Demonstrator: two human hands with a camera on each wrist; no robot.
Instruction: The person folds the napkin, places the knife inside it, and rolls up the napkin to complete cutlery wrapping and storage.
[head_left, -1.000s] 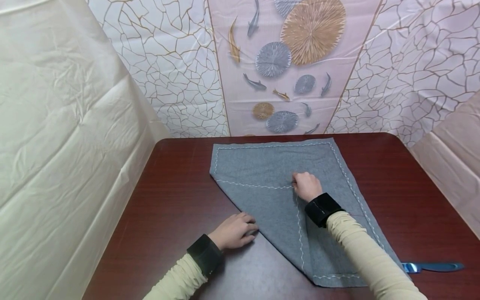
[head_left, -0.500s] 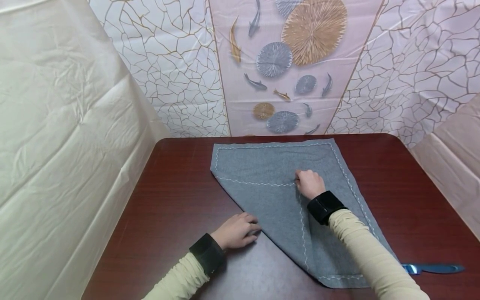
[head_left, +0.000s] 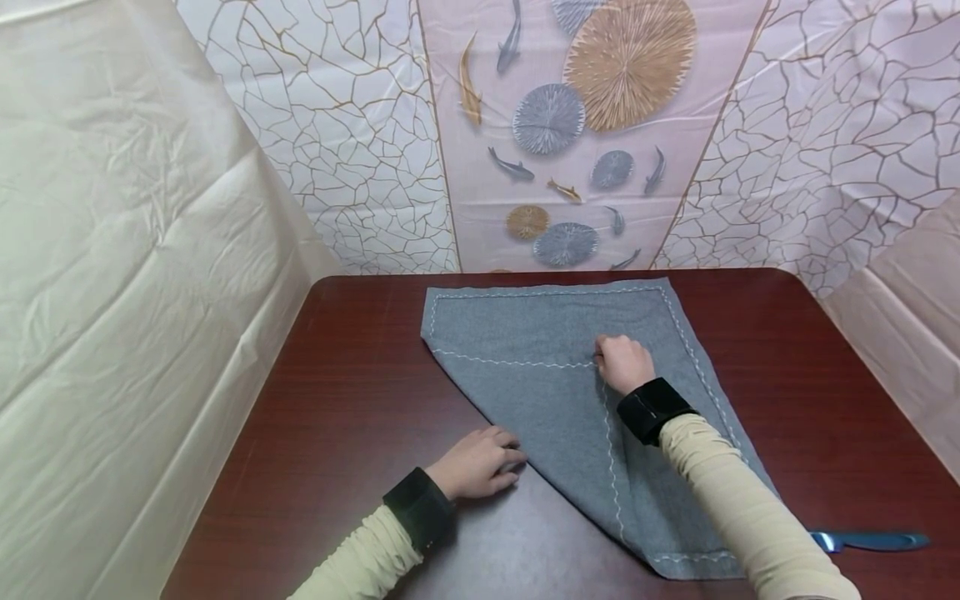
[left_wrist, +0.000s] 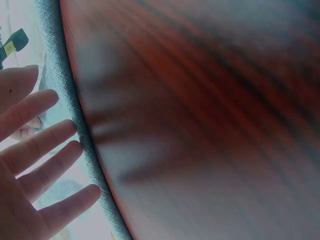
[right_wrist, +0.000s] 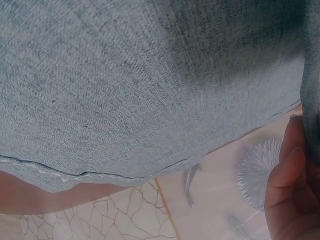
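A grey cloth (head_left: 517, 325) with white zigzag stitching lies on the dark red-brown table. Its near left corner is folded over toward the middle, making a slanting fold. At that corner, my right hand (head_left: 626, 364) pinches the cloth; in the right wrist view, the curled fingers of this right hand (right_wrist: 290, 185) grip a strip of the fabric. My left hand (head_left: 480, 464) rests by the slanting fold with its fingertips at the edge. Seen in the left wrist view, the left hand (left_wrist: 40, 165) has its fingers spread and nearly straight, touching or almost touching the fold.
A blue-handled tool resembling a knife (head_left: 877, 542) lies at the front right, its other end hidden behind the right sleeve or cloth. The table (head_left: 337, 400) has rounded far corners. Patterned fabric (head_left: 562, 167) hangs behind it, with pale sheets at both sides.
My right hand has drawn the folded corner slightly away and to the right. The slanting fold has shifted the same way, and my left hand has slid a little right along with it.
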